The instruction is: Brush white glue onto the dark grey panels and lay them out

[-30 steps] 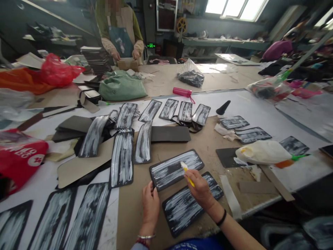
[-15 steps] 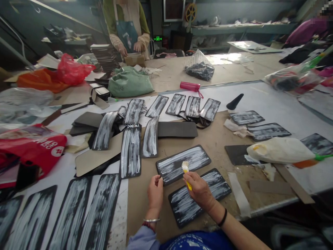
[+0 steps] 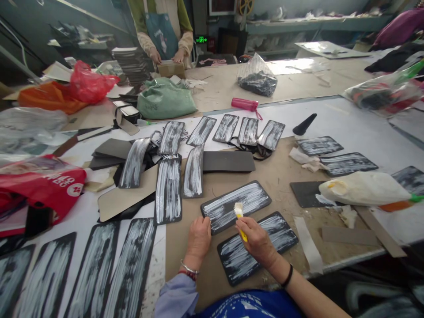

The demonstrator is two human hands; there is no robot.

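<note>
Brush (image 3: 239,215) is sitting in our right hand (image 3: 258,240) — thumb and fingers are wrapping snugly round its yellow handle, leaving no gap that we can see. Its white bristles are pointing away from us, over the lower part of the panel (image 3: 227,206); whether they are pressing on it, we cannot tell. Our left hand (image 3: 198,238) is curling its fingers in at the panel's near left edge, seemingly touching it — we cannot tell whether it is pinching that edge or only resting against it.

The panel is lying slanted on the brown sheet (image 3: 177,247) before us, white streaks covering most of its face. One second panel (image 3: 235,254) is lying just on our side of it, partly under our right hand.

We are counting fifteen more streaked ones: four left panels (image 3: 94,265), eight middle panels (image 3: 168,190) and three right panels (image 3: 351,163). One bare slab (image 3: 228,161) is lying among the middle ones. One white pouch (image 3: 364,187) is resting partly across one black plate (image 3: 306,194). Beyond, one cone (image 3: 304,125) and one pink flask (image 3: 244,104) are lying apart, and a co-worker's two hands (image 3: 155,55) are touching one box (image 3: 171,70).
</note>
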